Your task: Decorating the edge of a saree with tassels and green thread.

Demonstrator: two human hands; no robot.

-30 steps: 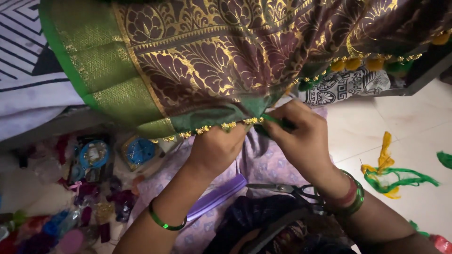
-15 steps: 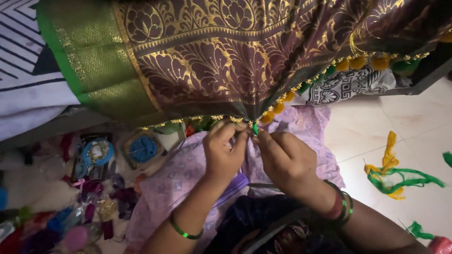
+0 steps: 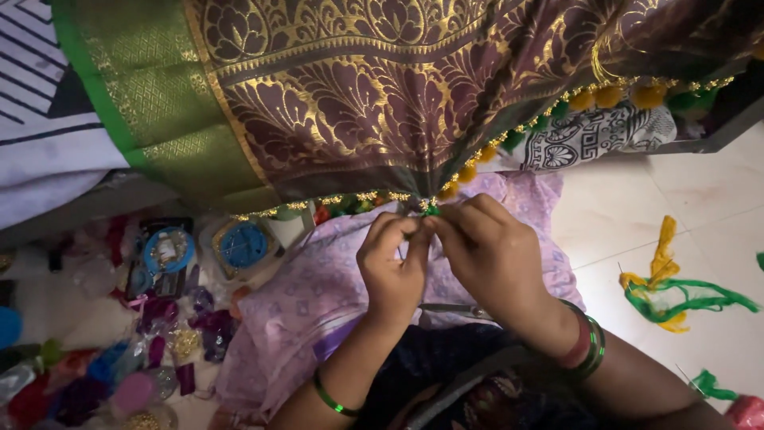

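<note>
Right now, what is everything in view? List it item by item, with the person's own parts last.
Draped fabric: one, maroon with gold pattern and green border, hanging across the top.
Tassels: a row, yellow and green, along the fabric's lower edge.
Lilac cloth: one, pale purple, spread under the hands.
Round cases: two, blue, on the floor at left.
Small packets and beads: many, mixed colours, lower left.
Thread scraps: one bundle, yellow and green, on the tiled floor at right.
Left hand: pinching the fabric edge; green bangle on the wrist.
Right hand: pinching the same spot; red and green bangles.
</note>
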